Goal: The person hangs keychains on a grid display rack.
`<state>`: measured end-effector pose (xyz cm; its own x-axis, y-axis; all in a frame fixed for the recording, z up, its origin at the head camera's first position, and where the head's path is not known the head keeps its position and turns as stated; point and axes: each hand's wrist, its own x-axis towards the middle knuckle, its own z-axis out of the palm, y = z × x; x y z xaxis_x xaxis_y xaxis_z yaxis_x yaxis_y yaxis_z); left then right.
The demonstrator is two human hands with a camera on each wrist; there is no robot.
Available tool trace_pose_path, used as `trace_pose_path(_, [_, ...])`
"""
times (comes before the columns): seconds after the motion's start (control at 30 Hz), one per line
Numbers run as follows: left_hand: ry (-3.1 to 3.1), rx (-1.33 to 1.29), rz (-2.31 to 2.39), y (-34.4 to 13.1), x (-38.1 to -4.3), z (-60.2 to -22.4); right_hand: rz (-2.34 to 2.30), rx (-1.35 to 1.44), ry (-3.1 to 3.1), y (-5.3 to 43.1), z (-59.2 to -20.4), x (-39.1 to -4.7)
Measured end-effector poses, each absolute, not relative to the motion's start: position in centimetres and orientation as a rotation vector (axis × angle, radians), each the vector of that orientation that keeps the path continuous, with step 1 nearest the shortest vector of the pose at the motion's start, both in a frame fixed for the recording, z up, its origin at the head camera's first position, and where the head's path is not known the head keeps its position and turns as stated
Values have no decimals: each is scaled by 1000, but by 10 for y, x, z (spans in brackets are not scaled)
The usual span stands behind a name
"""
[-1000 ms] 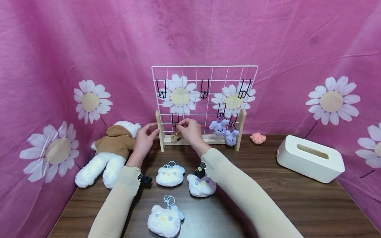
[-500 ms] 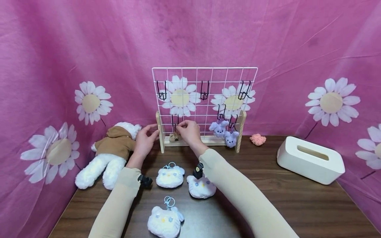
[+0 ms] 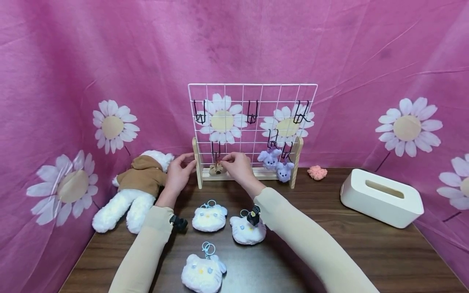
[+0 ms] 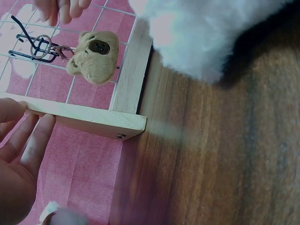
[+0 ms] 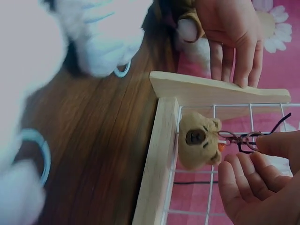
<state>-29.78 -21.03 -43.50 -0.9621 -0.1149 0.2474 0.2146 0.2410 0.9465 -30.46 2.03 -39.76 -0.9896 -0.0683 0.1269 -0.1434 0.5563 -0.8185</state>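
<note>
A tan bear-head plush keychain (image 3: 216, 169) hangs on a lower-left black hook (image 3: 215, 149) of the white wire grid rack (image 3: 253, 84). In the left wrist view, its ring (image 4: 33, 43) sits around the hook's wire. My right hand (image 3: 238, 165) is just right of that hook, fingers loosely bent; the left wrist view shows a gap between its fingertips and the ring. My left hand (image 3: 178, 173) rests straight fingers against the outer side of the rack's left wooden post (image 3: 198, 169). Two purple bunny plush keychains (image 3: 270, 158) hang from hooks at the lower right.
Several white cat-face plush keychains (image 3: 209, 217) with blue rings lie in front of the rack. A white plush in a brown hoodie (image 3: 144, 175) lies at left. A pink fuzzy piece (image 3: 317, 172) and a white tissue box (image 3: 381, 203) are at right. More hooks (image 3: 252, 112) line the grid's upper part.
My right hand has drawn back slightly right and down from the hook, leaving the bear keychain hanging there. The left hand has stayed on the post.
</note>
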Motion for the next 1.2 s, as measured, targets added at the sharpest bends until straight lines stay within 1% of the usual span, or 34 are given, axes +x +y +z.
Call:
trace_pose_path(0.03, [-2252,-93,-1784,-210,-297,-435,1424,226,-2693,26,-408,-311])
trace_pose_path(0.23, [-2266,-86,-1770,-211,-298,-435,1401,242,-2739,44,-406,-300])
trace_pose_path(0.27, [-2266,-86,-1768,-211,-299,-435,1402,214,-2763,43,-395,-290])
trace_pose_path(0.5, [-2269,-91,-1760,-212,-298,-435,1463,226,-2829,57,-396,-275])
trace_pose_path(0.77, [-2255,-95,-1775,-211,-299,-437,1499,333,-2831,74,-408,-255])
trace_pose_path(1.2, [-2257,-95,-1768,-211,-297,-437,1445,338,-2880,93,-422,-235])
